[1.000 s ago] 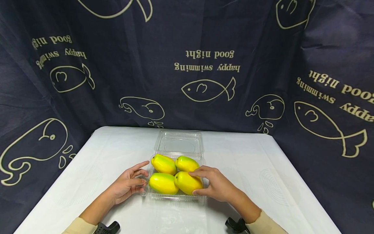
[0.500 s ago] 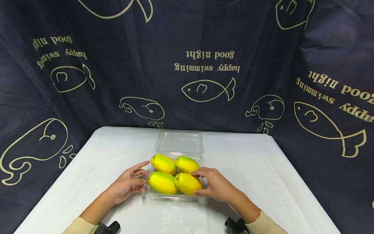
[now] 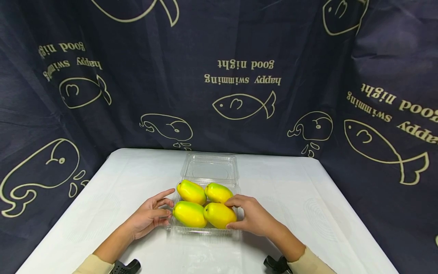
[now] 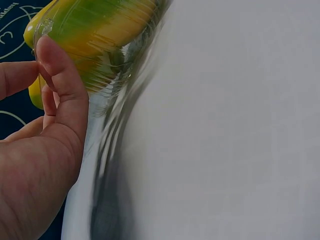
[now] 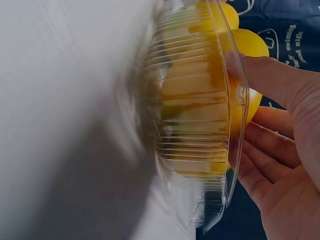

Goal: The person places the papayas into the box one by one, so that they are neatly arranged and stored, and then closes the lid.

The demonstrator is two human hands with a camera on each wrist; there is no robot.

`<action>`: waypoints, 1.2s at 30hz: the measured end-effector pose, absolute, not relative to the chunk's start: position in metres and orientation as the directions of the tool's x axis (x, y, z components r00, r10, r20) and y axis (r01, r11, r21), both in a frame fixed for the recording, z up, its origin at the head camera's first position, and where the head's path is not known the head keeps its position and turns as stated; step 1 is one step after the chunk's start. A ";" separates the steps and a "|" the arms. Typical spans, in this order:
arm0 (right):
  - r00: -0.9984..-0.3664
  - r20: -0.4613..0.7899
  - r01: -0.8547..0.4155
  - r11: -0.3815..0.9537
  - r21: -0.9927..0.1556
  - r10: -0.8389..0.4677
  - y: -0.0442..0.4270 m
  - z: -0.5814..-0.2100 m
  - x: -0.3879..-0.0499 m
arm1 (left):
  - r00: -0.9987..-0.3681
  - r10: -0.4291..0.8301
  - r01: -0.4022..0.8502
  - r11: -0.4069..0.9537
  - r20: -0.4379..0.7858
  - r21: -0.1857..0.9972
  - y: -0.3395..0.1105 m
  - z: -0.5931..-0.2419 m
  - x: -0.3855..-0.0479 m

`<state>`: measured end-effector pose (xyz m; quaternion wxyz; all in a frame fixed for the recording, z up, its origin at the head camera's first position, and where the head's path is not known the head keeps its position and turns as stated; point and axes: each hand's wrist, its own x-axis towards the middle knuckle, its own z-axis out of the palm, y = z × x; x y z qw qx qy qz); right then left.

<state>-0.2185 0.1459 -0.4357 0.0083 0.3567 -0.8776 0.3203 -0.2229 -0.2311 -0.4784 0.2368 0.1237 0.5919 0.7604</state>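
A clear plastic clamshell box (image 3: 209,167) lies with its lid folded back on the table and holds several yellow-green mangoes in two rows. My right hand (image 3: 254,217) grips the front right mango (image 3: 219,215), thumb at its near side and fingers at its far side. In the right wrist view the thumb (image 5: 280,77) reaches over the box's rim. The front left mango (image 3: 189,214) lies beside it; behind are the back left mango (image 3: 191,192) and back right mango (image 3: 218,193). My left hand (image 3: 150,215) pinches the box's left rim between thumb and finger.
The box stands on a white-covered table (image 3: 291,190). A dark blue curtain (image 3: 171,68) with fish drawings hangs along the back and sides. Black wrist devices (image 3: 126,266) show at both forearms.
The front left mango has shifted slightly left and its lie has tilted. The front right mango has moved slightly left and nearer, with the right fingers following. My left hand stays at the rim.
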 end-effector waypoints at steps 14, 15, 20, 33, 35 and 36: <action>-0.740 0.267 -0.641 0.529 -0.556 -0.617 0.148 -0.439 -0.221 | -0.858 0.504 -0.217 -0.185 -0.097 0.959 -0.231 -0.477 -0.222; -0.736 0.272 -0.648 0.528 -0.549 -0.621 0.148 -0.439 -0.221 | -0.858 0.504 -0.216 -0.185 -0.096 0.959 -0.231 -0.477 -0.222; -0.713 0.281 -0.679 0.533 -0.505 -0.642 0.148 -0.437 -0.222 | -0.858 0.505 -0.211 -0.184 -0.092 0.960 -0.231 -0.476 -0.222; -0.705 0.273 -0.681 0.518 -0.518 -0.654 0.148 -0.432 -0.221 | -0.855 0.511 -0.212 -0.187 -0.089 0.959 -0.231 -0.476 -0.222; -0.710 0.265 -0.674 0.519 -0.526 -0.653 0.148 -0.432 -0.221 | -0.854 0.513 -0.213 -0.189 -0.088 0.959 -0.231 -0.477 -0.222; -0.712 0.263 -0.671 0.520 -0.528 -0.652 0.148 -0.432 -0.221 | -0.854 0.513 -0.213 -0.190 -0.088 0.958 -0.231 -0.477 -0.222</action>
